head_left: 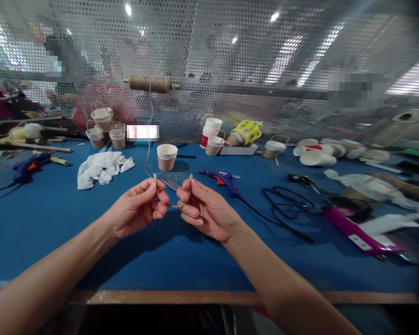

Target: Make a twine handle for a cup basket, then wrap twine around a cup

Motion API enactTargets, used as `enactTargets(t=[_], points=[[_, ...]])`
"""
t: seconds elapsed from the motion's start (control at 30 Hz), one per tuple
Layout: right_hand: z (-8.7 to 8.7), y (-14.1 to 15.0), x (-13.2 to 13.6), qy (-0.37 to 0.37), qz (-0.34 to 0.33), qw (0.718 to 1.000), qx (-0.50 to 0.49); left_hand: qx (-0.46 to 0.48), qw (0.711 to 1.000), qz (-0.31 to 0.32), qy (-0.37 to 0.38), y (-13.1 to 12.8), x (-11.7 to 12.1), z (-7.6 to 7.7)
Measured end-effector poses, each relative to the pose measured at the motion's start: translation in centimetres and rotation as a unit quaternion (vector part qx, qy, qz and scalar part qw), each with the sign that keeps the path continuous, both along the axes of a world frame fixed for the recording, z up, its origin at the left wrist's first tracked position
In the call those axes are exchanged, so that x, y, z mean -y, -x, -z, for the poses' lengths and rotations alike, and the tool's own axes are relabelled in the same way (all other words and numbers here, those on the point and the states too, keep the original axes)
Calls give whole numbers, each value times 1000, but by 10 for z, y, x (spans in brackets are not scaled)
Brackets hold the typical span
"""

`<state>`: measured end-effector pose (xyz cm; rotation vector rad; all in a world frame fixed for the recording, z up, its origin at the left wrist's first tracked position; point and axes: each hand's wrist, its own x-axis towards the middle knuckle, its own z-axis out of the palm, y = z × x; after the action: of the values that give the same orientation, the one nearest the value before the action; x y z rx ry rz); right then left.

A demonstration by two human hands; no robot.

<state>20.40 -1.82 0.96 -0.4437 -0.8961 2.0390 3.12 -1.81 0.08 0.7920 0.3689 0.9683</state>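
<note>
Between my two hands a short piece of twine (174, 206) hangs in a curve, its ends pointing up. My left hand (139, 204) is closed on one end, pinched between thumb and fingers. The other end sits in the pinch of my right hand (209, 207). Just beyond my fingers lies a metal blade (171, 184), partly hidden by them. Behind it stands a small cup (166, 158) with a brown wrapped side and a white rim. To the right of my right hand is a blue glue gun (223, 180) with an orange trigger.
A twine spool (150, 83) hangs on the perforated metal screen, its strand running down to the table. Crumpled white cloth (101, 170) lies left. Several handled cups (103, 121) stand at the back. A black cable (286, 204) and purple power strip (363, 232) lie right.
</note>
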Motion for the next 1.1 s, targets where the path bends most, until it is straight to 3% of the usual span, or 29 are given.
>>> enactTargets(t=[0.47,0.8,1.1], points=[[1,3,5,-20,-2,999,45,-47,998,51,-4,0,3,-2],[7,1,-6,-35,125,990,64,-63,998,-30,4,-4,-2,4],[9,5,-3,-51,108,988,94,-101,993,-61,16,-7,-3,11]])
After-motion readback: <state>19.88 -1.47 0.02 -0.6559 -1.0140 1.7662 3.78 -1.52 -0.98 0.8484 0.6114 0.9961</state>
